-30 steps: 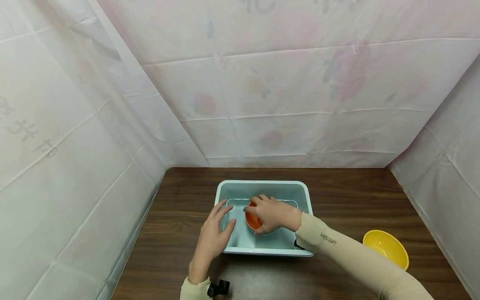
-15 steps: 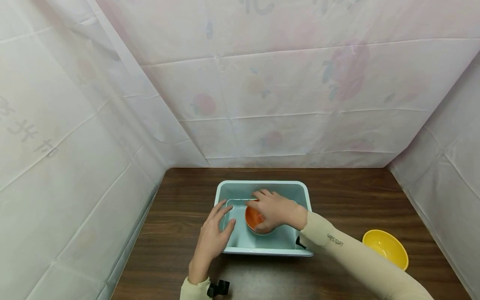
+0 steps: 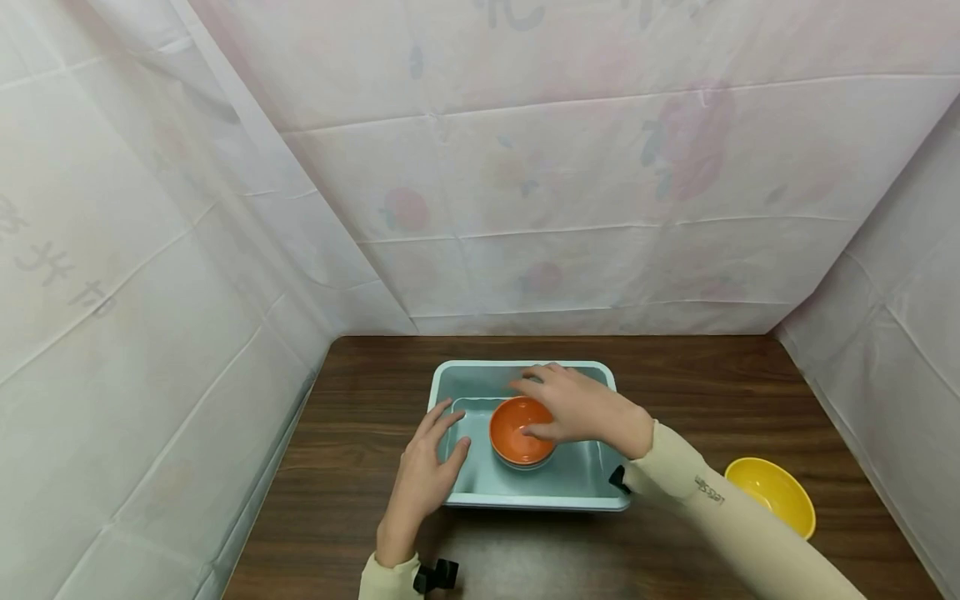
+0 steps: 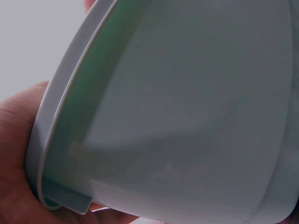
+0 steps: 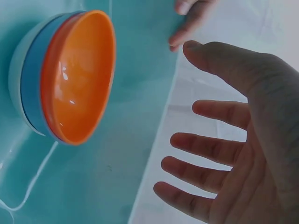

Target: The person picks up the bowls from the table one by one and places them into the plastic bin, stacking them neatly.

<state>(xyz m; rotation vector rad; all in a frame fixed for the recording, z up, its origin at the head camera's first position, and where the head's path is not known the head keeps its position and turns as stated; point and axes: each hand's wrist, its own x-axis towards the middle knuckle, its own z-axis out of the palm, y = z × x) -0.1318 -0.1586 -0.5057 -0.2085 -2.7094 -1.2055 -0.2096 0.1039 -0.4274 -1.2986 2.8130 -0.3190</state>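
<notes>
A stack of bowls stands inside the light blue basin [image 3: 525,502]. Its top is an orange bowl [image 5: 84,79]; under it, in the right wrist view, show a blue bowl [image 5: 33,77] and a pale bowl [image 5: 15,70]. My right hand [image 3: 581,407] hovers over the right side of the stack with fingers apart, holding nothing; the right wrist view shows a gap between fingertips and bowl. At the basin's front left corner is my left hand [image 3: 427,475], fingers extended over the rim, thumb toward the inside. The left wrist view has the basin's wall in front of the hand.
A yellow bowl [image 3: 771,497] sits on the dark wooden table [image 3: 360,417] at the right, close to my right forearm. White printed sheeting [image 3: 562,275] hangs behind the table and along both sides.
My right hand has let go of the orange bowl and drawn up and to the right, leaving it in the stack. My left hand has stayed in place.
</notes>
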